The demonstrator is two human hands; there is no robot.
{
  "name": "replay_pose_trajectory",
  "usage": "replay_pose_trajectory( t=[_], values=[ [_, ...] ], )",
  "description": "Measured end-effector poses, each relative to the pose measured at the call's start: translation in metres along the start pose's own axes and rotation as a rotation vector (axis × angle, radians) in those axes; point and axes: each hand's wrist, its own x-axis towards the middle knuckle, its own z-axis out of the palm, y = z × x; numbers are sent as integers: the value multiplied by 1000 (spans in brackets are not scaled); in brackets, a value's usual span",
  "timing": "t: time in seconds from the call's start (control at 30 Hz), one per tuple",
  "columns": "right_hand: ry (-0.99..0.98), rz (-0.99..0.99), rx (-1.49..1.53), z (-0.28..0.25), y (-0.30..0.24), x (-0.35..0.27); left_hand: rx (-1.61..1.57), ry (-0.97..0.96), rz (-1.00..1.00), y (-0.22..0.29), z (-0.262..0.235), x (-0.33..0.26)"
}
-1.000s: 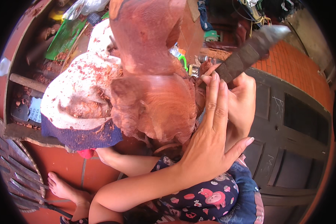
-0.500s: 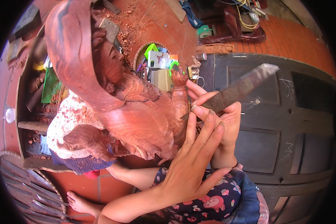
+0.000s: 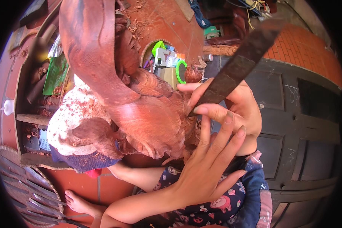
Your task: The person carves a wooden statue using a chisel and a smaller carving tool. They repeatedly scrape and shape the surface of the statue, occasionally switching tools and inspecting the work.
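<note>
A reddish-brown carved wooden statue (image 3: 152, 114), a hooded figure with a face, leans in front of me. My right hand (image 3: 243, 106) is closed around a flat, dark metal carving chisel (image 3: 235, 68). The tool slants from upper right down to a narrow tip at the statue's right side, by the raised carved hand (image 3: 194, 73). Below, my left hand (image 3: 205, 163) has its fingers stretched and spread, with the index fingertip close to my right thumb. Whether that fingertip touches the wood or the tool cannot be made out.
Beneath the statue lies a white, chip-covered cushion (image 3: 78, 117). A round tray (image 3: 57, 190) at lower left bears several chisels. A wooden box (image 3: 26, 159) stands left, and a basket (image 3: 143, 57) of small items lies behind. Dark door panels (image 3: 277, 114) lie right.
The chisel has turned steeper, its wide end rising. My right hand has shifted right, and the left slightly with it. The statue appears a little further right in view.
</note>
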Motion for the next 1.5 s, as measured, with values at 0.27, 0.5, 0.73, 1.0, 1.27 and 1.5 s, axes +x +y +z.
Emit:
replay_pose_trajectory(
  t=[0.27, 0.5, 0.73, 1.0, 1.27, 1.5],
  values=[
    [-161, 24, -277, -1, -1, 12, -30, 53, -21, -3, 0, -1],
    [-233, 7, -378, -1, -5, 17, -70, 110, -45, -1, -1, -3],
    [-165, 108, -450, 4, -7, 25, -78, 202, -44, -10, -7, 9],
    [-189, 192, -389, 3, -7, 24, -61, 142, -37, -9, -6, 4],
    [-59, 88, -435, 5, 1, 15, -29, 110, -49, -6, -9, 5],
    [280, 200, 262, 17, -6, -7, -35, 10, -54, -2, -10, 6]
  ],
)
